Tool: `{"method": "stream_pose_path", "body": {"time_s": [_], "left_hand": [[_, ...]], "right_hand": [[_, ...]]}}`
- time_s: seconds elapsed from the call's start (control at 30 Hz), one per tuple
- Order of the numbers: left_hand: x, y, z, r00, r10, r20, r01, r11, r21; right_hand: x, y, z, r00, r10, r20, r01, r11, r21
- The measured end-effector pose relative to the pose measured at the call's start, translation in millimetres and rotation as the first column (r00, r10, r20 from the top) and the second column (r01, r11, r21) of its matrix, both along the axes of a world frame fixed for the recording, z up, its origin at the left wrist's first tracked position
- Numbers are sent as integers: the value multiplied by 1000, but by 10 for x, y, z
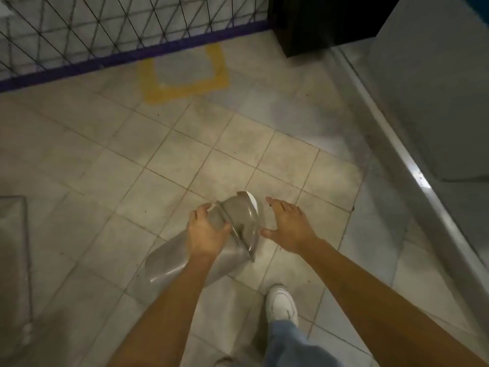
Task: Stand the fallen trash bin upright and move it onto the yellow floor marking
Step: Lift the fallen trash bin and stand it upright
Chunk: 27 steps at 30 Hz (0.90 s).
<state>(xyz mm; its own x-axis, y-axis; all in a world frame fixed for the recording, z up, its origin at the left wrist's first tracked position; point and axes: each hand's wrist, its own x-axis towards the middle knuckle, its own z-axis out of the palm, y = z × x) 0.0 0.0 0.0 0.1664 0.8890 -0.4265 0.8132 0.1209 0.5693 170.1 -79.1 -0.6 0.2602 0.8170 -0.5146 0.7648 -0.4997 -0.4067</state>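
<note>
A grey plastic trash bin lies on its side on the tiled floor, lid end pointing up and right, base toward the lower left. My left hand grips the bin's body just behind the lid rim. Fingers spread, my right hand hovers just right of the lid and holds nothing. The yellow floor marking, a square outline of tape, lies farther ahead against the fence base.
A wire mesh fence with a purple base rail runs along the top left. A black box stands at the top centre. A grey wall with a metal threshold strip borders the right. My white shoe is below the bin.
</note>
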Motion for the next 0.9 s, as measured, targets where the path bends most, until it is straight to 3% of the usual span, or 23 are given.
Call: {"method": "stream_pose_path", "body": {"time_s": [0.27, 0.37, 0.5, 0.9], "left_hand": [[-17, 73, -809, 992, -129, 11, 128, 989, 70], [-2, 95, -990, 994, -102, 45, 96, 987, 128], [44, 169, -1150, 994, -97, 59, 92, 992, 81], [162, 271, -1238, 987, 44, 152, -43, 999, -7]], "right_hand": [[-25, 126, -795, 997, -70, -6, 71, 997, 32], [-14, 202, -972, 997, -69, -38, 70, 997, 37], [-18, 287, -1142, 1000, -4, -5, 4, 1000, 25], [-25, 311, -1241, 981, 15, -194, -18, 1000, -13]]}}
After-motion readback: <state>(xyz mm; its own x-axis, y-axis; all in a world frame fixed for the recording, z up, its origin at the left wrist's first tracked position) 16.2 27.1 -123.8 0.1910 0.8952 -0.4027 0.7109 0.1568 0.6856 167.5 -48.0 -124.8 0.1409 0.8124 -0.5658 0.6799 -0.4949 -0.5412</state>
